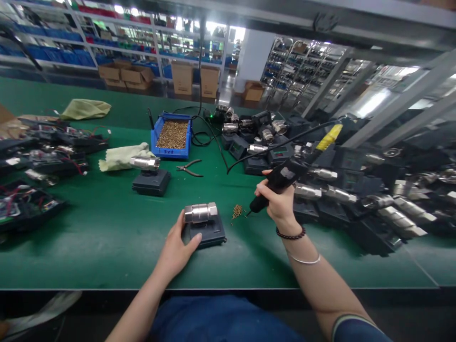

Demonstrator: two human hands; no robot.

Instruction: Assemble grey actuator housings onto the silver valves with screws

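My left hand (178,250) grips the left side of a dark grey device housing (209,231) with a silver metal fitting (201,213) on top. Its thumb lies on the housing's near edge; the other fingertips are partly hidden behind the fitting. My right hand (280,199) is wrapped round a black electric screwdriver (285,175) with yellow tape at its cable end. The driver slants down to the left, its bit tip beside a small pile of brass screws (237,211). Those screws lie on the green bench just right of the housing.
A blue bin (172,152) of brass screws stands behind, near some pliers (190,167). Another housing with a fitting (151,183) sits left by a pale cloth (124,156). Many more units (331,204) crowd the right; opened housings with wires (28,204) lie left.
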